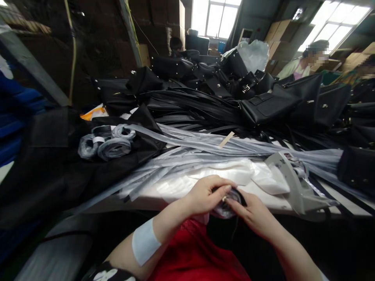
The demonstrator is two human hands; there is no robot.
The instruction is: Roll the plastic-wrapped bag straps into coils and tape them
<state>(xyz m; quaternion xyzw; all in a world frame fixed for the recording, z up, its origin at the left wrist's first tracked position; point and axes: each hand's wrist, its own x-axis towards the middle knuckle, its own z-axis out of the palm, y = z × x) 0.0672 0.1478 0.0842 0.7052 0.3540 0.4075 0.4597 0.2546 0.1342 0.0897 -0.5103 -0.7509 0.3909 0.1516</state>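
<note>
Head view: my left hand point(208, 193) and right hand point(252, 210) are curled partly closed around a rolled strap point(225, 212), thumbs on its face, by the front edge of the desk point(142, 204); I'd judge the step in hand to be snugging or securing that roll, calling next for steady pressure from both thumbs. Beyond lie plastic bags point(269, 178) and long wrapped straps point(202, 146), with a grey plastic holder point(285, 177) crowding my right, so the easiest elbow room seems to be towards me.
</note>
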